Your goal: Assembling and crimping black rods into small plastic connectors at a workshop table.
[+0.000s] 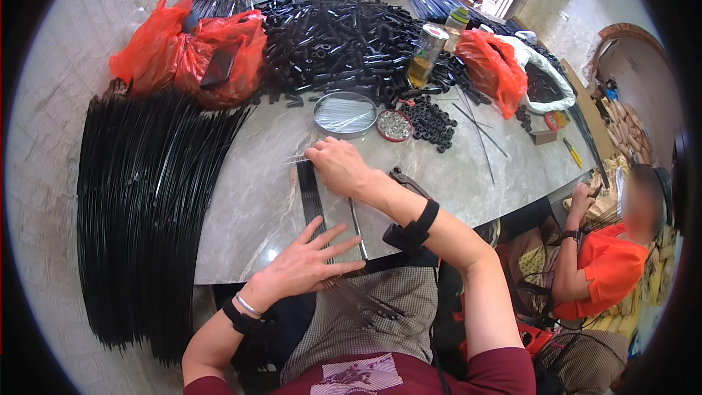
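A flat bundle of thin black rods lies on the marble-look table, its near ends reaching over the edge above my lap. My left hand rests across it with fingers spread. At the far end of the rods, my right hand is closed in a pinch on thin pale sticks, whose tips poke out leftward. Similar sticks fill a round metal tin just beyond. Beside that tin sits a red-rimmed dish of small metal parts. Pliers lie partly behind my right forearm.
A tall mass of black rods hangs over the left edge. Black tube pieces are heaped at the back, between red plastic bags. A jar and black rings stand nearby. A co-worker in orange sits at right.
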`<state>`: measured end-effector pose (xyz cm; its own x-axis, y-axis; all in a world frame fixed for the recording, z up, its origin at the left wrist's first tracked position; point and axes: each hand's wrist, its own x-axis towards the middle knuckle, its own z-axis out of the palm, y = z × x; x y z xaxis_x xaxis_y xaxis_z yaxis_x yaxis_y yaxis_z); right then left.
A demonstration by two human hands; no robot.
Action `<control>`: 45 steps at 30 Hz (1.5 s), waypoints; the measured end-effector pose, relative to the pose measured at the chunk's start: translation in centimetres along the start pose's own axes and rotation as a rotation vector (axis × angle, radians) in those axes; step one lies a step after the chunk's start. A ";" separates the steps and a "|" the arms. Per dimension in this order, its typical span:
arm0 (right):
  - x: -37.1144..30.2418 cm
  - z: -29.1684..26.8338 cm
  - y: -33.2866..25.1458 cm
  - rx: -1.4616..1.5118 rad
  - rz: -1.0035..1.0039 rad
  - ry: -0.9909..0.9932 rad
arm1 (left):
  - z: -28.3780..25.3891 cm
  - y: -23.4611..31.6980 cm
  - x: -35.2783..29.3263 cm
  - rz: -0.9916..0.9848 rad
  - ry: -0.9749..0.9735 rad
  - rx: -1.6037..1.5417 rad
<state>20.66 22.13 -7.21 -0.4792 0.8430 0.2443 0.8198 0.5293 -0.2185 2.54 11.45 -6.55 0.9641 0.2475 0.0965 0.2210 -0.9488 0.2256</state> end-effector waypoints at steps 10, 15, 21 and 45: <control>0.3 -0.3 0.3 -0.009 -0.030 0.068 | 0.6 -0.5 -0.4 0.004 0.061 -0.024; 0.5 0.1 -0.1 0.014 -0.048 0.084 | 0.9 -0.6 -0.9 0.020 0.070 -0.030; -0.5 -1.6 0.4 -0.032 0.014 0.063 | 0.7 -0.3 0.2 0.078 0.093 0.003; -14.3 -11.6 -12.8 1.071 -0.057 0.044 | -0.5 0.1 -0.2 0.025 0.017 -0.069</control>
<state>20.68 2.20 3.07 -0.4791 0.8215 0.3092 0.0845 0.3938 -0.9153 2.28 11.39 -6.10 0.9664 0.2279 0.1189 0.1859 -0.9390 0.2892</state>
